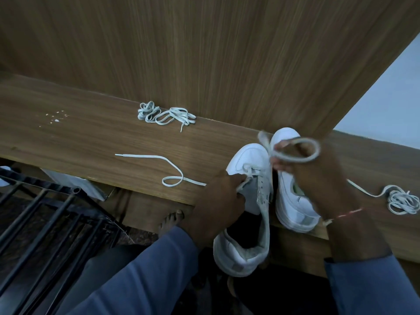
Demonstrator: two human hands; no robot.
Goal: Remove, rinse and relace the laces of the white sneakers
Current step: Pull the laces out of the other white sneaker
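A tangled bundle of flat white laces (166, 115) lies on the wood-grain ledge (79, 137). One flat lace (159, 158) snakes toward the left hand (218, 196), which pinches lacing at the smooth white sneaker (250, 160). The right hand (304, 171) grips a blurred lace loop (317, 151) above the second sneaker (293, 201).

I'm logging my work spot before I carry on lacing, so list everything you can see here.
sneakers: two, white, shelf's front edge, right
lace bundle: one, off-white, back of shelf
loose lace: one, white, mid-shelf
lace heap: one, white, far right
crumbs: several, white, shelf's left
shelf: one, brown wood
panel: one, brown wood, behind shelf
rack: one, black, lower left
foot: one, bare, below shelf
sleeves: two, blue, bottom
left hand: one, pinches threaded lace at a sneaker
right hand: one, holds lace loop above sneakers
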